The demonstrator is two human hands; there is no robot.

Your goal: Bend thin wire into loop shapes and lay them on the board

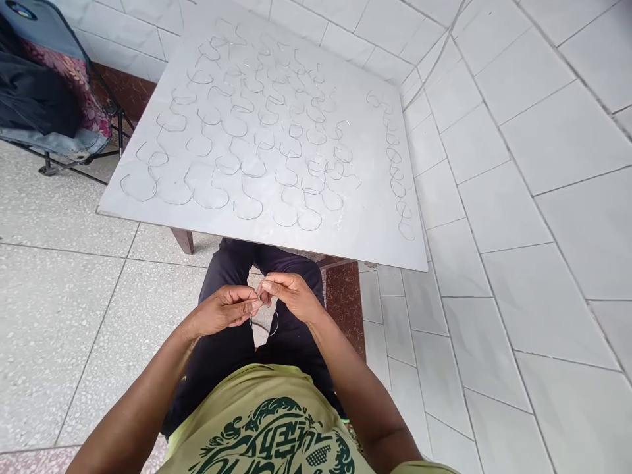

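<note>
Both of my hands are raised over my lap, fingertips pinched together close to each other. My left hand [223,309] and my right hand [291,296] hold a thin silvery wire bent into a small loop [272,325], which hangs below the fingers. Ahead of me lies a white board [365,227], its near edge beyond my hands and out of reach of the fingertips. Several rows of similar curled wire loops [235,126] lie flat on it, and a separate chain of them [395,164] runs along its right side.
A dark wooden leg [184,241] stands under the board's near edge. A folding chair [49,85] draped with dark cloth stands at the upper left. White tiles cover the floor on the right, speckled tiles on the left, and my dark trousers lie below my hands.
</note>
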